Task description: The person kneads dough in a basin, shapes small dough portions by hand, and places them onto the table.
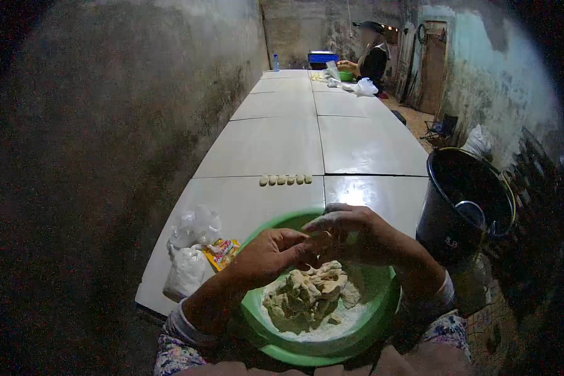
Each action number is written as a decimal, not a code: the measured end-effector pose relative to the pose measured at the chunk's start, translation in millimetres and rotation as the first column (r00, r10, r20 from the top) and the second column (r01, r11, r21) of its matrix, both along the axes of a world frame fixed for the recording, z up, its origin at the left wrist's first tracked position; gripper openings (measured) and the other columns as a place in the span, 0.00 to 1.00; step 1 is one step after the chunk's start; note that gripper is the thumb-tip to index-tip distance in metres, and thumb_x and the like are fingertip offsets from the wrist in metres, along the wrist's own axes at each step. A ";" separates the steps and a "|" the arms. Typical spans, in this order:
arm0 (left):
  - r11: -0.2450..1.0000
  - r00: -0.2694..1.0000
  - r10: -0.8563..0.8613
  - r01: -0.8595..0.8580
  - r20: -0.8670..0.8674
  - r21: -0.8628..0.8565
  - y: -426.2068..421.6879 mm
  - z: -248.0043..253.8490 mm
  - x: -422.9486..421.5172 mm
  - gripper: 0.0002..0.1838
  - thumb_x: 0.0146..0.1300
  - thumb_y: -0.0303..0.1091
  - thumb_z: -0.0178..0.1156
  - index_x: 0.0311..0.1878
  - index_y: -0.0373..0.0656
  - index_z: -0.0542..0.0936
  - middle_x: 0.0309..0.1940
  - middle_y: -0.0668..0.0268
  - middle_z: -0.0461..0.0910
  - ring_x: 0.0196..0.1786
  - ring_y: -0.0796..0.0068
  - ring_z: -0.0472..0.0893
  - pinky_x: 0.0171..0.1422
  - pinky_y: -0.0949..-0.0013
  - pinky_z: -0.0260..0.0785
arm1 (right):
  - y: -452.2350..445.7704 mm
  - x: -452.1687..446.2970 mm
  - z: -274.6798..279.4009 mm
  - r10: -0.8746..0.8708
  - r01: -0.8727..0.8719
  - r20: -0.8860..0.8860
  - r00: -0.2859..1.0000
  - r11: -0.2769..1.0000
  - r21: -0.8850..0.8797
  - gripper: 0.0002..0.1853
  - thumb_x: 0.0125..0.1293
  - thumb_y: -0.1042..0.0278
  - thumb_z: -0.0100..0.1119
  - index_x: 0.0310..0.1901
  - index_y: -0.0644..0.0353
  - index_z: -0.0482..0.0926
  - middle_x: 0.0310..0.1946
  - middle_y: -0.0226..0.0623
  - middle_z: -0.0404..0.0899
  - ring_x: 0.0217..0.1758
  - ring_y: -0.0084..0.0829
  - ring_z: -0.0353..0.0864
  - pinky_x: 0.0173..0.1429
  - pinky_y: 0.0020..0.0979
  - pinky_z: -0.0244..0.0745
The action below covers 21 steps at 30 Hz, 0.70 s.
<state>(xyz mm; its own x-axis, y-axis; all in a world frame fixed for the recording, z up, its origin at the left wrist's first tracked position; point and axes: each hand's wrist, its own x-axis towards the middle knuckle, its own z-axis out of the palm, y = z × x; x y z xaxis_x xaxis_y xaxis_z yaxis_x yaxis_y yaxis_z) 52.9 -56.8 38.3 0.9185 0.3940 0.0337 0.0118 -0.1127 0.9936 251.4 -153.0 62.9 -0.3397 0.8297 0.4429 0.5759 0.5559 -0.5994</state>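
A green basin (263, 348) at the table's near edge holds a rough, lumpy mass of dough (310, 294) with loose white flour (323, 332) around it. Just above the dough, my left hand (277, 252) and my right hand (351, 229) meet over the basin. The left thumb and fingers are pressed together, touching the right hand's fingers. My right hand is curled, its fingers dusted with flour. Whatever lies between the fingertips is hidden. Farther up the table sits a row of several small dough pieces (286, 180).
Left of the basin lie a clear bag of white powder (187, 271), a crumpled plastic bag (197, 225) and a yellow packet (222, 253). A black bucket (442, 219) stands at right. At the far end, a person (373, 59) works by a small green bowl (346, 76) and blue crate (323, 58).
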 end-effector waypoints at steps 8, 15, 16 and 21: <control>0.989 0.984 -0.100 0.114 0.151 -0.092 3.1 -13.4 4.1 0.26 0.65 0.51 0.53 0.54 0.37 0.72 0.45 0.62 0.78 0.46 0.77 0.77 0.50 0.72 0.69 | -0.8 -1.8 -7.0 -0.064 0.051 0.047 0.997 0.966 0.254 0.14 0.52 0.72 0.62 0.43 0.57 0.76 0.35 0.39 0.77 0.37 0.38 0.81 0.42 0.31 0.77; 0.977 0.987 -0.071 0.097 0.144 -0.189 -0.6 -10.2 6.0 0.15 0.64 0.33 0.57 0.52 0.35 0.75 0.40 0.65 0.80 0.41 0.79 0.78 0.47 0.74 0.71 | -5.2 -7.4 -2.7 -0.092 0.087 0.099 0.991 0.995 0.058 0.17 0.52 0.73 0.62 0.46 0.56 0.76 0.39 0.40 0.77 0.41 0.36 0.80 0.46 0.31 0.76; 0.973 0.985 -0.057 0.090 0.161 -0.211 0.5 -11.7 6.3 0.15 0.65 0.34 0.57 0.51 0.35 0.75 0.39 0.64 0.80 0.41 0.79 0.78 0.46 0.74 0.71 | -4.7 -7.6 -3.6 -0.048 0.046 0.022 0.999 0.997 0.068 0.17 0.53 0.74 0.62 0.46 0.56 0.76 0.39 0.39 0.77 0.41 0.35 0.80 0.46 0.29 0.75; 0.997 0.996 0.005 0.002 0.087 -0.075 -5.7 0.7 2.7 0.17 0.65 0.37 0.57 0.52 0.34 0.75 0.39 0.62 0.81 0.42 0.76 0.80 0.47 0.73 0.72 | -4.0 -7.0 -1.1 -0.056 0.049 -0.115 0.992 0.996 -0.068 0.13 0.55 0.77 0.61 0.43 0.59 0.78 0.37 0.39 0.77 0.38 0.29 0.79 0.44 0.28 0.74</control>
<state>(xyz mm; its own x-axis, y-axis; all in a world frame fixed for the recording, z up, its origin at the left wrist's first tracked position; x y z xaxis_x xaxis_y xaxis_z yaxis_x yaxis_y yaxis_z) 55.6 -62.5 39.0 0.9127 0.4000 0.0837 -0.0748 -0.0378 0.9965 244.4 -157.0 61.8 -0.2439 0.8735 0.4213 0.5272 0.4840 -0.6984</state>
